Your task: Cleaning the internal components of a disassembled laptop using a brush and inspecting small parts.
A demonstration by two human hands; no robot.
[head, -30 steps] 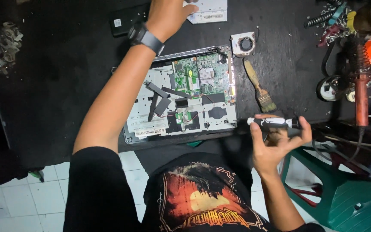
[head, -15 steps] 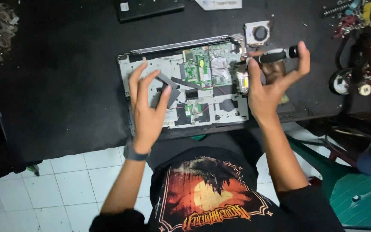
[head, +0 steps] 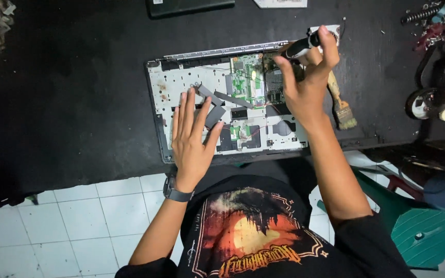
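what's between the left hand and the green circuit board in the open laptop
In the head view, grey ribbon strips lie on the laptop base between the flat left hand and the green circuit board.

Desk [head: 78,92]: matt black, slightly dusty surface. Opened laptop chassis [head: 181,82]: dull grey metal plate, with a glossy green circuit board [head: 247,85]. Brush [head: 339,100]: wooden handle, worn bristles. Floor [head: 78,226]: smooth white tiles.

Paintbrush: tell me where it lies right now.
In the head view the paintbrush lies on the black table, right of the opened laptop, partly under the right hand.
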